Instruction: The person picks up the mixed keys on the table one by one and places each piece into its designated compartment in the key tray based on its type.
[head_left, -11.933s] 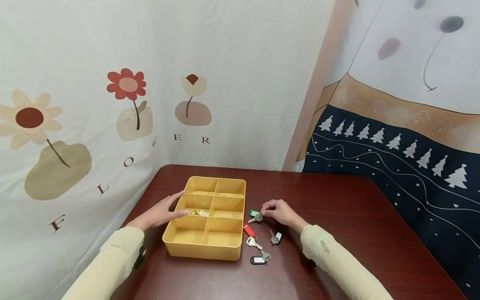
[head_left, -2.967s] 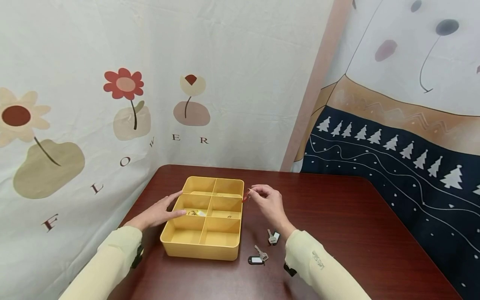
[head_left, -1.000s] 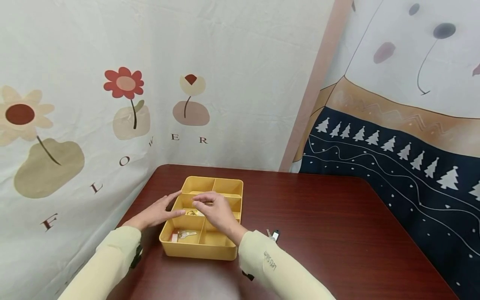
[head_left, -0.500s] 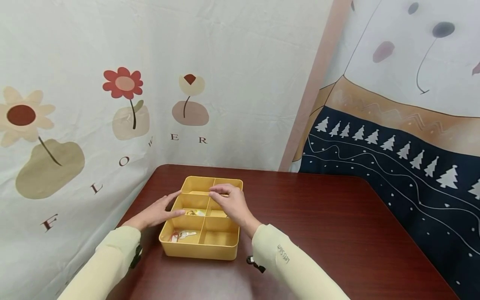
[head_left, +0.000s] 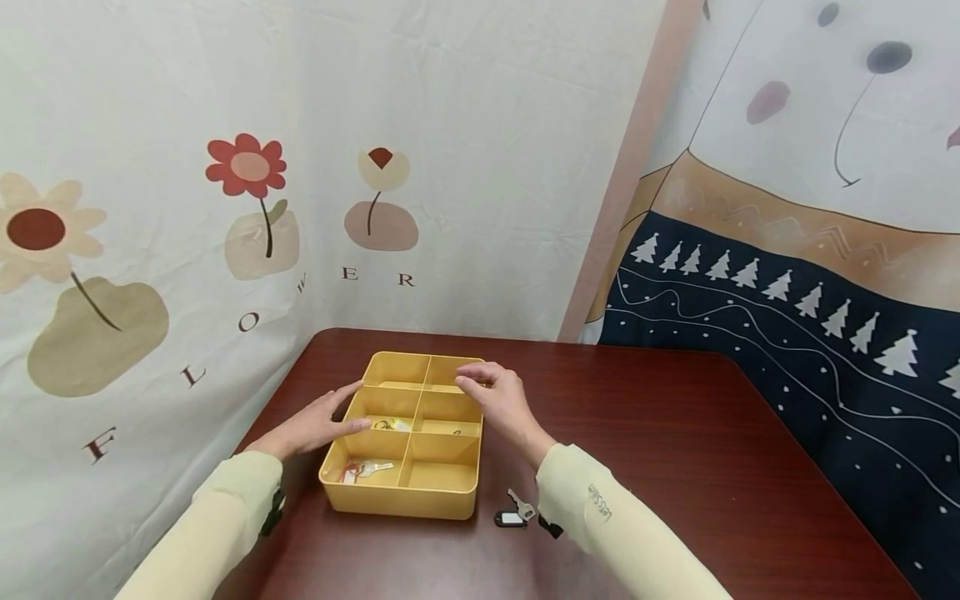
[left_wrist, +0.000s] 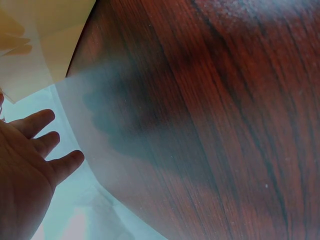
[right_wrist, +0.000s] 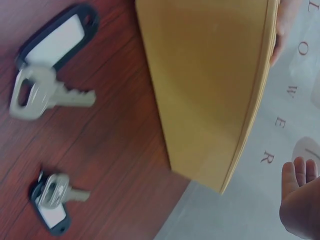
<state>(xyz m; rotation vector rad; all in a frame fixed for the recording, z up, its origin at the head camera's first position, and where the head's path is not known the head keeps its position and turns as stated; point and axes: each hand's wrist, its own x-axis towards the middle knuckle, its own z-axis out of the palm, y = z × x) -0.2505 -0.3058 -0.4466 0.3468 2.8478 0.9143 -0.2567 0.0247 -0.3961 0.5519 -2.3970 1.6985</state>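
A yellow six-compartment tray [head_left: 401, 502] stands on the table. My left hand [head_left: 318, 425] rests at its left side, fingers spread, thumb over the rim. My right hand [head_left: 501, 404] hovers over the tray's right edge; its fingers [right_wrist: 299, 175] look straight in the right wrist view, with nothing visible between them. A red-tagged key [head_left: 372, 469] lies in the front left compartment. In the middle left one is a yellow-tagged item with a ring [head_left: 393, 425]. A small ring part [head_left: 457, 432] shows in the middle right one; the rest is hidden.
Two black-tagged keys lie right of the tray: the nearer key [right_wrist: 42, 92] and the farther key [right_wrist: 56, 191]. My right sleeve [head_left: 615, 517] hides the farther one in the head view. A printed cloth [head_left: 480, 167] hangs behind the dark red table [head_left: 637, 400].
Earlier, green-tagged and red-tagged keys lay on the table. My right hand lifted the red-tagged key, which now lies in the front left compartment. The hand has since withdrawn rightward; my left hand stayed.
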